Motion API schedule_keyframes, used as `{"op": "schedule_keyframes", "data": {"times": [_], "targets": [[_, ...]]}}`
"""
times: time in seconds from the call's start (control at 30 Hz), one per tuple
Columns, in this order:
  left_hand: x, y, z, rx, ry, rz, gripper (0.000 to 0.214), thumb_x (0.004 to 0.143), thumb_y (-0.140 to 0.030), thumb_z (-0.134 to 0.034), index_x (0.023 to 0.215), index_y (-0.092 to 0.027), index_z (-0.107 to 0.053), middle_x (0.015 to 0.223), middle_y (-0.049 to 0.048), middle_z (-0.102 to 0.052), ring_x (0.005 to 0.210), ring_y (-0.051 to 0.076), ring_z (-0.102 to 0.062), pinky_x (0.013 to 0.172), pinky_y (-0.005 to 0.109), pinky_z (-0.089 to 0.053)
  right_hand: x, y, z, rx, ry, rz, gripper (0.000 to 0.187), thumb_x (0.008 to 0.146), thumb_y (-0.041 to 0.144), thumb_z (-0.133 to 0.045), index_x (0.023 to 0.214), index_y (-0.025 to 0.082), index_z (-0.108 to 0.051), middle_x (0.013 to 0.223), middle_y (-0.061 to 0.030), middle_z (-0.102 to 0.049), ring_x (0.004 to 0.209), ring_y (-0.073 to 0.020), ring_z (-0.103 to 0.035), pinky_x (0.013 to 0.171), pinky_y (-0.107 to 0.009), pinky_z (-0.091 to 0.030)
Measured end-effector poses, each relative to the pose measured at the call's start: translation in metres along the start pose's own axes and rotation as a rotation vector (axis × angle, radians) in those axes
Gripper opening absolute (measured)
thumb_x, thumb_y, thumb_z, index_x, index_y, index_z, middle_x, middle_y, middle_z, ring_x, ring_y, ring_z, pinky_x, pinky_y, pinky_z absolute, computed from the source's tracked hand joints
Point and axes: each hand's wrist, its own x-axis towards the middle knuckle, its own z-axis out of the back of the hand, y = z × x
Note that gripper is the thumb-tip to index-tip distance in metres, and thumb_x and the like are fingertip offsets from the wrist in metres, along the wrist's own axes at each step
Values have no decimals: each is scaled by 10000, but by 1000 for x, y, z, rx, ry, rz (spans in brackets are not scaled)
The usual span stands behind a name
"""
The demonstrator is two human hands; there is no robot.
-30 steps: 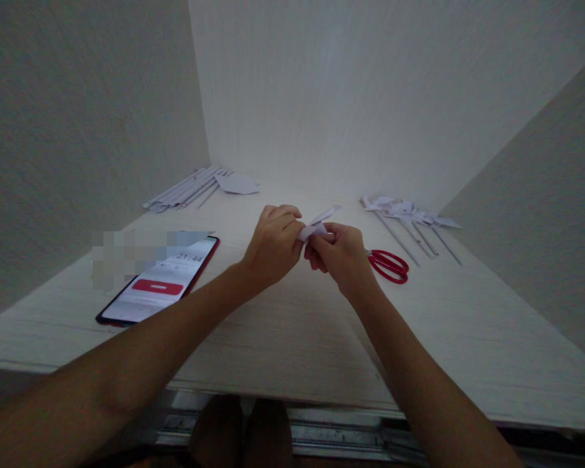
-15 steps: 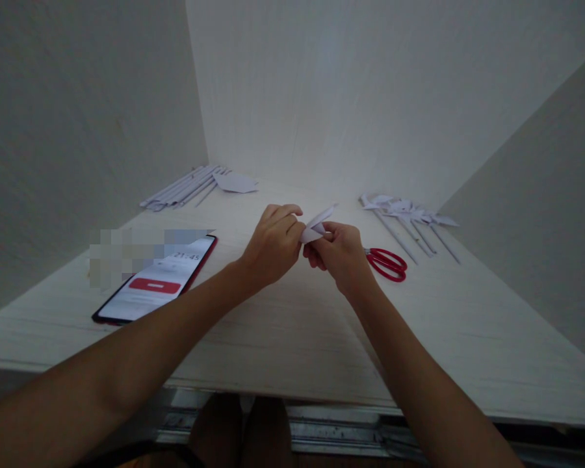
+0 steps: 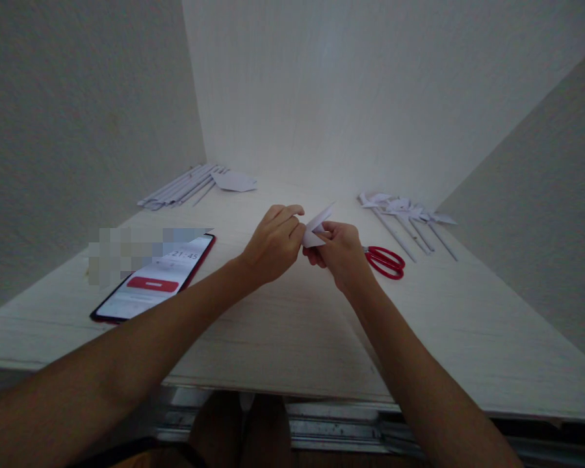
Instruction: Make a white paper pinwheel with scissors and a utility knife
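A small piece of folded white paper point(image 3: 316, 235) is held between my two hands above the middle of the table. My left hand point(image 3: 275, 242) pinches its left side, with the back of the hand toward me and the fingertips hidden. On the other side my right hand point(image 3: 338, 250) grips the paper between thumb and fingers. One pointed flap of the paper stands up and away from the rest. Just right of my right hand lie scissors with red handles point(image 3: 386, 262), their blades mostly hidden behind the hand.
Several white paper pinwheels on sticks point(image 3: 404, 211) lie at the back right. Rolled paper sticks point(image 3: 182, 188) are piled at the back left beside a flat paper piece point(image 3: 234, 181). A phone point(image 3: 158, 286) lies near my left forearm. Pale walls point(image 3: 316, 97) enclose the table point(image 3: 283, 344).
The paper's folds sit slightly more open between my fingers, with its lower flap showing wider. My hands have barely moved, and the whole view has shifted slightly.
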Motion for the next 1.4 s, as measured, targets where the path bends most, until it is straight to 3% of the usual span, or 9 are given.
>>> {"op": "schedule_keyframes", "data": {"times": [0.87,1.4], "targets": [[1,2,4,-4,29,-1,261,853,-123,-334,729,-116,-564,744,107,-625,960,226,-549,746,371,-400,0,-14,-2,17,-33,134,87,658,90,-454,614,165,-457,405,68,-473,299,-34,-387,286,-154,-226],[3,1,4,16,4,-43,249,841,-109,-340,731,-113,-562,747,106,-632,947,222,-562,742,359,-409,-1,-16,-4,60,-40,128,68,658,113,-459,624,170,-448,407,71,-473,308,-40,-399,290,-157,-228]]}}
